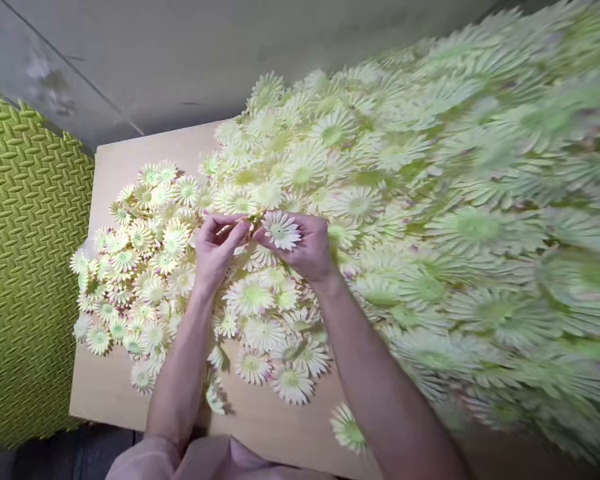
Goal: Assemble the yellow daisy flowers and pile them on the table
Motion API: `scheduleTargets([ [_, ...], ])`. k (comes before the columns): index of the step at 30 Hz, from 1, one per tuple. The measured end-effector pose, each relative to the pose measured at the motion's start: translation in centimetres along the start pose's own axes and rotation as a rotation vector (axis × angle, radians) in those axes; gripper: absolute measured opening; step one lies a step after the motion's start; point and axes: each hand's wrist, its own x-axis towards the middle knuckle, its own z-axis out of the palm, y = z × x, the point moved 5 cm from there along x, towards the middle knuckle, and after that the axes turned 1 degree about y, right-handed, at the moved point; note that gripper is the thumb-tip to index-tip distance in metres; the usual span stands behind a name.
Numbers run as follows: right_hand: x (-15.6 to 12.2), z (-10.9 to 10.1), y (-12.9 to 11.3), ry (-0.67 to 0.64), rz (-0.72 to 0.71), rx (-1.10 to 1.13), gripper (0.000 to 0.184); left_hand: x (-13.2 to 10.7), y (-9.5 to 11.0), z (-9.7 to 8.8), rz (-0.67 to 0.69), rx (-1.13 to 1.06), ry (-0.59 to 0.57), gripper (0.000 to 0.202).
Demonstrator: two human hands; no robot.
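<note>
Head view: we have both hands close together over a wooden table (pixel 105 390) strewn with white flowers that are green at the centre.
White flower: it sits face up in our right hand (pixel 314 248), petals spread over the fingers, between the cluster and the heap.
Handling the bloom: we would do best to steady it from beneath with the right hand, leave the fine work to the left fingertips, and press lightly so that no petal creases.
Left hand (pixel 214 248): thumb and forefinger come nearly together at a small yellowish piece (pixel 251 219) beside the bloom; the detail is too fine there, so we cannot tell whether they grip it or only touch it.
Right hand: the fingers are curled behind the flower and grasp it, the thumb toward the left hand.
Flower cluster (pixel 153 233): loosely piled to our left.
Flower heap (pixel 480 227): much larger, to our right, its outer part smeared by blur.
Stray flower (pixel 347 429): it lies near our right forearm.
</note>
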Motion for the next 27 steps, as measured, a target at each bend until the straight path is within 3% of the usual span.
scheduleTargets([
  [4,-0.2,0.0,0.0,0.025,0.050,-0.011,0.022,-0.3,0.5,0.4,0.034,0.057,-0.044,0.024],
  [10,-0.2,-0.2,0.7,0.061,0.092,-0.010,0.016,-0.4,0.3,0.1,-0.042,0.091,0.035,0.028],
  [16,0.1,-0.3,0.7,0.047,0.130,-0.022,0.010,-0.5,0.5,0.2,-0.066,0.055,0.023,0.031],
  [22,0.1,-0.8,0.8,0.115,0.138,0.019,0.012,-0.4,0.7,0.2,-0.045,0.021,0.041,0.033],
  [27,-0.2,-1.5,1.8,0.217,0.275,0.135,0.022,-0.6,0.7,0.2,-0.018,-0.010,0.051,0.031],
])
